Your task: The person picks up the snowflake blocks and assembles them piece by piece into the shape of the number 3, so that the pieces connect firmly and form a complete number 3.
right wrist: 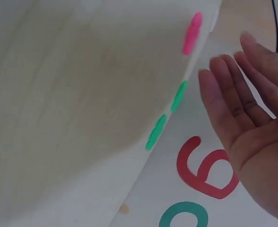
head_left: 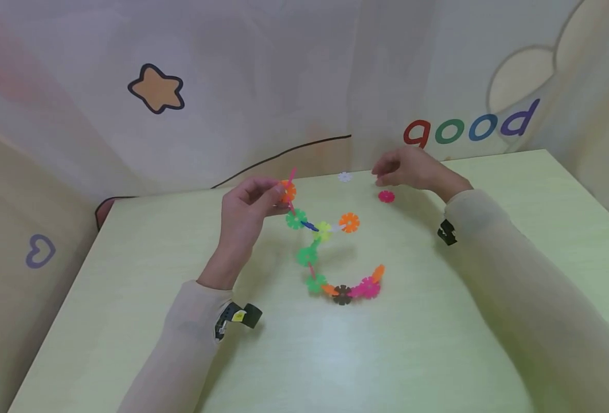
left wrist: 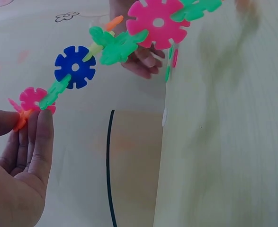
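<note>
My left hand (head_left: 245,209) pinches an orange notched disc (head_left: 289,189) between thumb and fingers. It is one end of a chain of interlocked snowflake discs; green (head_left: 307,256), blue, yellow-green, brown (head_left: 342,295) and pink (head_left: 370,287) pieces curve toward me. In the left wrist view, a blue disc (left wrist: 75,67) sits in the chain past the fingertips. My right hand (head_left: 413,169) is over the table's far edge with loosely bent fingers, holding nothing. Just below it lies a loose pink disc (head_left: 386,197). Two green discs (right wrist: 179,96) near that hand show in the right wrist view.
A loose white disc (head_left: 344,177) lies at the far edge of the pale wooden table (head_left: 129,321). Behind the table hangs a printed curtain (head_left: 263,74) with a star and coloured letters. Dark straps (head_left: 237,316) sit on both wrists.
</note>
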### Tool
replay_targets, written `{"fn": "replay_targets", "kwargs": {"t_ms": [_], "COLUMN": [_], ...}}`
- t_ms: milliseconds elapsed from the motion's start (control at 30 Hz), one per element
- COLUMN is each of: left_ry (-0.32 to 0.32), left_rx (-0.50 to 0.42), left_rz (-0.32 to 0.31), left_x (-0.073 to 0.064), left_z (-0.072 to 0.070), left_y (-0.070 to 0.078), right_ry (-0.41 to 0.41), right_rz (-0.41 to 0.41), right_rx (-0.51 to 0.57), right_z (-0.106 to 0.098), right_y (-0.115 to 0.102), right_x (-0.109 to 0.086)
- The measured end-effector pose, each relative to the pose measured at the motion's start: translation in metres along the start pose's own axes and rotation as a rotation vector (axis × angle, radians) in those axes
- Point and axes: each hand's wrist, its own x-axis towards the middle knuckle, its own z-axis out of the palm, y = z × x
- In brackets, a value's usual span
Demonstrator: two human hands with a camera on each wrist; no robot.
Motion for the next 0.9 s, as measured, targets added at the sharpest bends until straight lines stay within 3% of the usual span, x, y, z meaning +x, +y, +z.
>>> {"fn": "replay_targets", "kwargs": {"t_ms": [267,467,667,900], "left_ry": [-0.008,-0.007,-0.001,0.005], "left_rx": [-0.003,-0.003,0.024,0.057], "left_rz": [0.016,0.015,0.014,0.004], "left_x": [0.0,0.0,0.0,-0.001], "left_z": [0.0,0.002,0.002,0.002], "left_y": [-0.001,0.0,0.002,0.002], "right_ry": [-0.085,-0.076,-0.021,0.09], "right_rz": [0.048,0.058,0.092,-0.004], "right_rx": [-0.171,-0.166,-0.119,0.065], "right_z": [0.003,0.007,0.015,0.015], "right_y": [0.01,0.009,0.004,-0.034], "right_x": [0.005,-0.001,-0.006,-0.022]}}
